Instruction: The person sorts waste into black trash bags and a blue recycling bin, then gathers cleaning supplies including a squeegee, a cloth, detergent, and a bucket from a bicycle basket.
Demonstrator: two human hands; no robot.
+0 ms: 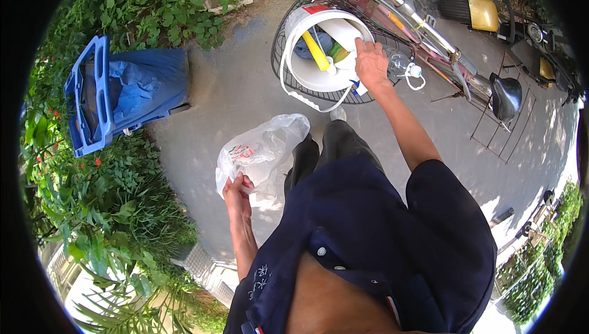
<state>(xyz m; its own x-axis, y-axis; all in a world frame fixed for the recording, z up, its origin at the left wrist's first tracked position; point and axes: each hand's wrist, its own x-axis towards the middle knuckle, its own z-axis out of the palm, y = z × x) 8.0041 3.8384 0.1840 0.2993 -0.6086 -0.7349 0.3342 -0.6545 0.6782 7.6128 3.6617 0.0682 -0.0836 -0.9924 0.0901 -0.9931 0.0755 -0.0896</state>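
A crumpled translucent plastic bag (262, 150) with red printing hangs from my left hand (238, 191), pinched between thumb and fingers. My right hand (372, 62) is at the right rim of a white plastic bucket (294, 39), its fingers curled over the edge. Whether those fingers grip the rim or something beside it is hidden. Inside the bucket lie a yellow tube-shaped handle (315, 51), a grey-blue cloth (315, 42) and a white container (339, 32). A blue-and-white spray head (357, 88) shows just below my right hand.
The bucket sits in the black wire basket (279, 60) of a pink bicycle (423, 42). A clear plastic bottle (398, 65) is beside it. Left stands a blue wheeled bin (170, 78) with its top open. Dense plants (124, 191) border the grey pavement (216, 85); another vehicle (483, 12) stands upper right.
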